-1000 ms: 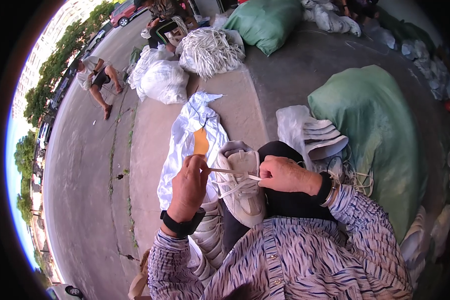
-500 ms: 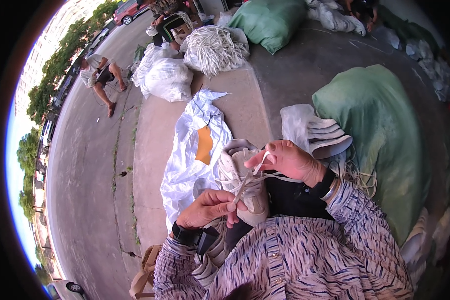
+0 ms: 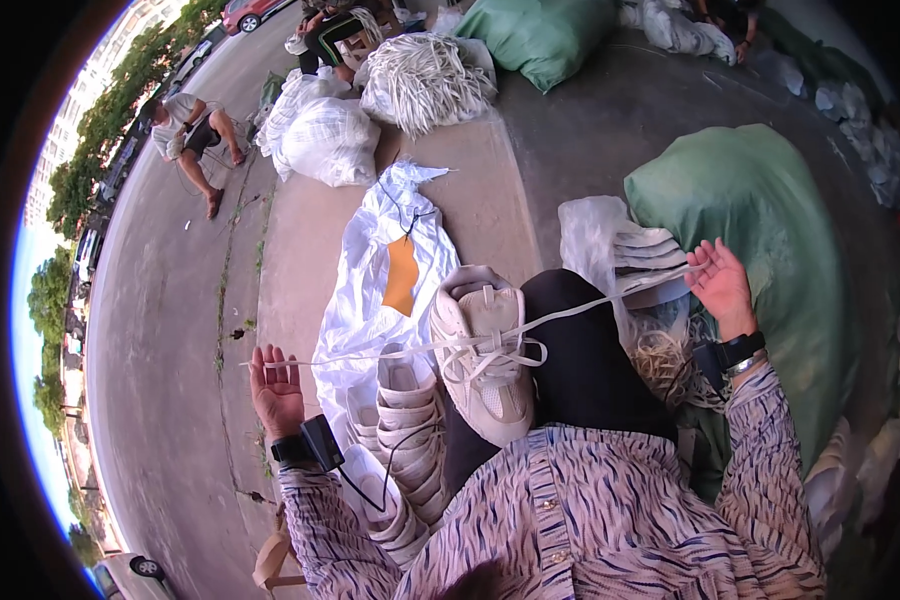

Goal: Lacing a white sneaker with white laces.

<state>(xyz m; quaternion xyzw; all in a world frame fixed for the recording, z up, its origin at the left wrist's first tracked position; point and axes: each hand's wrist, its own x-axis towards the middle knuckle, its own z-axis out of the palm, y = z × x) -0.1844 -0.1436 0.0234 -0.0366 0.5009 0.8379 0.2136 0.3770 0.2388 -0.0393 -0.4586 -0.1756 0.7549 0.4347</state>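
Observation:
A beige sneaker (image 3: 492,350) rests toe toward me on my lap, beside my black-clad knee. Its pale shoelace (image 3: 580,309) is tied in a bow at the front, with the two ends drawn out wide to either side. At the left, my left hand (image 3: 278,402) holds one end across its upright fingers, palm showing. On the right, the other end runs between the fingers of my right hand (image 3: 722,288), raised beside the green sack. Several more beige sneakers (image 3: 410,440) stand in a row by my left thigh.
A white plastic sack (image 3: 355,270) with an orange patch lies ahead. Nested pale shoe parts in a clear bag (image 3: 595,245) and loose laces (image 3: 670,358) are beside a large green sack (image 3: 770,220). Farther off are a lace bundle (image 3: 425,85), white bags (image 3: 325,140) and a seated person (image 3: 185,130).
My hands have moved from close over the sneaker to far apart, left and right. The lace they were working is now a bow with its ends stretched outward.

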